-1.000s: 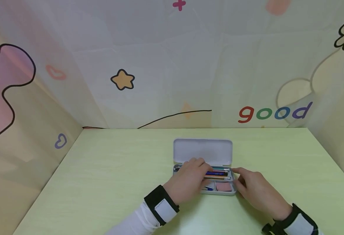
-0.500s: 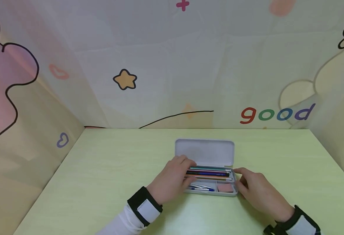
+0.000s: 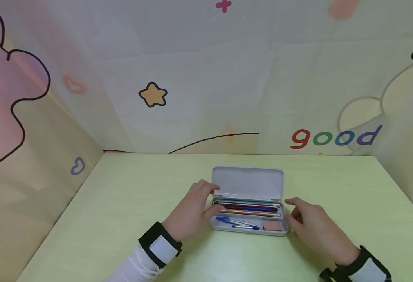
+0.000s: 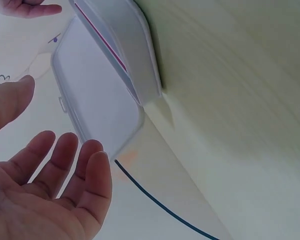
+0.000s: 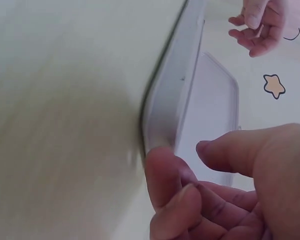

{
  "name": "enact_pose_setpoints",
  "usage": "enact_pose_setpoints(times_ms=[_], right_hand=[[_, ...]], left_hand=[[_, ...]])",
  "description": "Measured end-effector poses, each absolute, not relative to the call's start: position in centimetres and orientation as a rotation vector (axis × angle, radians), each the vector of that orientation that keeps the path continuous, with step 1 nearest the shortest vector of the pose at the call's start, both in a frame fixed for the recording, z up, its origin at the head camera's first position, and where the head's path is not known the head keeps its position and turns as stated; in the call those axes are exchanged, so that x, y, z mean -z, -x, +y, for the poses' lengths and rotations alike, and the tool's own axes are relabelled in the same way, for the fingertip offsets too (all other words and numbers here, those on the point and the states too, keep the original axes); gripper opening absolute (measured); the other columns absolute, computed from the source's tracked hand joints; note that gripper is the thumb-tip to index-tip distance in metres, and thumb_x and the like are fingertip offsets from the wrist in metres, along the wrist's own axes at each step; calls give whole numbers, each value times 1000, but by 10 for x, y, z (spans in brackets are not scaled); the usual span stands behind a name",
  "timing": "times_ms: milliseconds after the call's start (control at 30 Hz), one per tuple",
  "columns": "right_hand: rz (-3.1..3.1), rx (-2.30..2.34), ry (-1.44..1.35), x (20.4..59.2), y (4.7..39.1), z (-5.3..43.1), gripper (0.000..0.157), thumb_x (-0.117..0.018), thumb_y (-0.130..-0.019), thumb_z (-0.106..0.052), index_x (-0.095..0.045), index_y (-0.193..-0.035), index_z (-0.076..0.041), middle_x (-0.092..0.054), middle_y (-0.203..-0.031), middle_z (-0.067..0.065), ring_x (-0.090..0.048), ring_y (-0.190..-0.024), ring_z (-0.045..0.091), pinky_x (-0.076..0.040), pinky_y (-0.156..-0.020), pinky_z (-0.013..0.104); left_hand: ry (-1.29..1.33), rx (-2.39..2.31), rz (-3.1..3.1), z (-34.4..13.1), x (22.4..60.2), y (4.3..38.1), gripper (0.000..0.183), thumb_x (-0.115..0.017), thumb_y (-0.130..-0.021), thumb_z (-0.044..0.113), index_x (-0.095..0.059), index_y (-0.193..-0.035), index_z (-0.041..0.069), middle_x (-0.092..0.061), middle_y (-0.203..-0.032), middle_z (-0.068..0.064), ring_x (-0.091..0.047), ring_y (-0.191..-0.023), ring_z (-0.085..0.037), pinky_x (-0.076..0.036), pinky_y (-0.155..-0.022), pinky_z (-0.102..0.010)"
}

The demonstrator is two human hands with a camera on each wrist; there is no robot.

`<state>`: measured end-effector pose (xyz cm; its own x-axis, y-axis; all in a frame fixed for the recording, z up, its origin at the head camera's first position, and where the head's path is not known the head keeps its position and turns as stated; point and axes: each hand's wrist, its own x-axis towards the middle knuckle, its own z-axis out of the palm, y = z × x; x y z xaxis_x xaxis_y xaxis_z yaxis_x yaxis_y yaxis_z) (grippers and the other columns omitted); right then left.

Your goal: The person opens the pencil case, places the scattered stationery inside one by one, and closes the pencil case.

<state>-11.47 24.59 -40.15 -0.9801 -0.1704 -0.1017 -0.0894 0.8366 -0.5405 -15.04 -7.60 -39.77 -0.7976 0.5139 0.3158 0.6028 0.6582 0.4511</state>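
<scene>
An open pencil case lies on the table, its pale lid tilted back. Several pencils lie in its rear compartment. In front are blue-and-white pens, with a pink eraser in the right compartment. My left hand hovers at the case's left end, its thumb over the pencil tips. The left wrist view shows those fingers spread and holding nothing. Beside the case's right end is my right hand, loosely curled; a fingertip overlaps the case corner, and contact cannot be told.
The pale green tabletop surrounds the case on all sides. Behind it stands a printed backdrop with a star and the word "good". More of the printed cloth rises at the left and right edges of the table.
My left hand has moved left from over the middle of the case to its left end, uncovering the pencils and pens. My right hand has shifted slightly, staying by the right end.
</scene>
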Motion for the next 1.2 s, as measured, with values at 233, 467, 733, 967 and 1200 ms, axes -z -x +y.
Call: enact_pose_setpoints(times_ms=[233, 467, 733, 967, 1200], right_hand=[[2947, 851, 268, 398, 119, 253, 50, -67, -93, -18, -51, -136, 4, -60, -81, 0, -54, -65, 13, -49, -56, 25], [3017, 866, 297, 394, 124, 259, 52, -69, -93, -20, -51, -136, 4, -63, -91, 3, -60, -76, 15, -51, -61, 26], [3038, 941, 294, 391, 138, 266, 59, -68, -94, -24, -46, -141, 6, -63, -109, 16, -65, -86, 23, -56, -68, 34], [2982, 1048, 226, 393, 151, 270, 65, -65, -96, -30, -40, -144, 6, -58, -120, 22, -65, -93, 29, -55, -67, 32], [2804, 1258, 140, 399, 166, 275, 71, -60, -98, -43, -38, -146, 4, -55, -125, 24, -67, -92, 27, -57, -67, 30]], left_hand=[[828, 906, -2719, -90, 398, 155, 50, -70, -93, 30, -51, -134, 8, -54, -122, -4, -49, -109, -16, -47, -89, -29], [730, 1090, -2722, -97, 400, 162, 55, -70, -94, 28, -47, -140, 8, -53, -121, -3, -55, -107, -23, -49, -88, -32], [569, 1402, -2678, -100, 408, 179, 55, -68, -95, 28, -46, -141, 6, -56, -119, -5, -59, -105, -24, -51, -86, -32], [439, 1649, -2614, -100, 414, 193, 52, -67, -96, 29, -50, -139, 6, -60, -120, -9, -60, -104, -21, -52, -84, -33], [369, 1918, -2516, -92, 422, 205, 50, -67, -96, 21, -51, -138, -2, -61, -116, -15, -65, -102, -32, -55, -82, -35]])
